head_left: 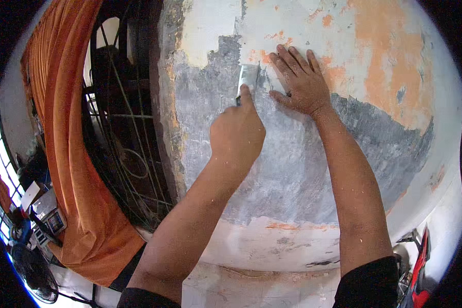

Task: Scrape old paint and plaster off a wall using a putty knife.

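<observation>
Showing mottled grey across the bare patch (pixel 292 154) of the wall (pixel 277 249), with ragged borders of off-white paint (pixel 272 20) and peach-orange blotches (pixel 392 46), plus a creamy tint at upper left. Gleaming silvery on the scraper blade (pixel 248 76), and appearing plain black on both sleeves (pixel 372 282). Glowing rusty orange in darker-striped folds on the curtain (pixel 69 128), showing black on the fan (pixel 33 272), and flashing bright red on an object (pixel 422 296) at lower right.

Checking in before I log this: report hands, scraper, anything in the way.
Left hand gripping scraper, at upper edge of grey patch. Right hand spread on wall, right of scraper. No obstruction seen.
</observation>
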Motion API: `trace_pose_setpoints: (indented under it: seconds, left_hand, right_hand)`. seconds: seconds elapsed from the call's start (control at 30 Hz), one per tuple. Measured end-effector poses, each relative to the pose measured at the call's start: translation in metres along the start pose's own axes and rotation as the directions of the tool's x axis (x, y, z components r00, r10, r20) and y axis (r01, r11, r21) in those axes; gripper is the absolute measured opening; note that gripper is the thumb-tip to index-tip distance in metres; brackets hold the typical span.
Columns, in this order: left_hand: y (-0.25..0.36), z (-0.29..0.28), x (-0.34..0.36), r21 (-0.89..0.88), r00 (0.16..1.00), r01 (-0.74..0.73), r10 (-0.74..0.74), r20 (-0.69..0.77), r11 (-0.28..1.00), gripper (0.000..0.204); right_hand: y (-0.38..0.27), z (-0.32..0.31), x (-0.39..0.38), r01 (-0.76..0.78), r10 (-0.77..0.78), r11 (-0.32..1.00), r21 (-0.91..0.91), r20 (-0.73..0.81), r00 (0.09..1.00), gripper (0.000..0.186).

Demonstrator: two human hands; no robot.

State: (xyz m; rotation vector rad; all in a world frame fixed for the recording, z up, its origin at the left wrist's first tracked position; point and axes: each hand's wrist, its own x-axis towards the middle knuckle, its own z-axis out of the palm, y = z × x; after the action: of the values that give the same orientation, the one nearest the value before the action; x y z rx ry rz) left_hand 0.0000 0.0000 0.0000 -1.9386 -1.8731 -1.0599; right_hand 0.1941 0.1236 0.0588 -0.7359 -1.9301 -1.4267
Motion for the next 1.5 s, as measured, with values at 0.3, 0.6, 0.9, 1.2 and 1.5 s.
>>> trace_pose_setpoints:
  seconds: [0.3,0.6,0.9,1.2,1.5]
  left_hand:
    - [0.008,0.008,-0.020,-0.037,0.998,-0.011,0.009,-0.058,0.999,0.059]
    - [0.006,0.012,-0.020,-0.042,0.994,0.022,-0.027,-0.103,0.999,0.060]
    - [0.003,0.010,-0.022,-0.005,0.994,-0.060,0.059,-0.088,0.998,0.060]
    - [-0.001,0.004,-0.027,-0.074,0.997,-0.021,0.016,-0.071,0.997,0.059]
    - [-0.001,0.008,-0.017,-0.074,0.985,-0.042,0.029,-0.172,0.996,0.060]
  right_hand:
    - [0.003,-0.003,-0.006,-0.004,0.004,1.000,-0.006,-0.023,1.000,0.093]
    - [0.003,-0.007,-0.006,-0.020,0.020,1.000,-0.009,0.001,1.000,0.088]
    - [0.001,-0.004,-0.005,-0.013,0.013,1.000,-0.022,-0.001,1.000,0.091]
    - [-0.002,-0.006,-0.005,-0.030,0.031,0.999,-0.022,0.021,0.999,0.093]
    - [-0.001,-0.002,-0.006,-0.027,0.027,0.999,-0.019,0.002,1.000,0.092]
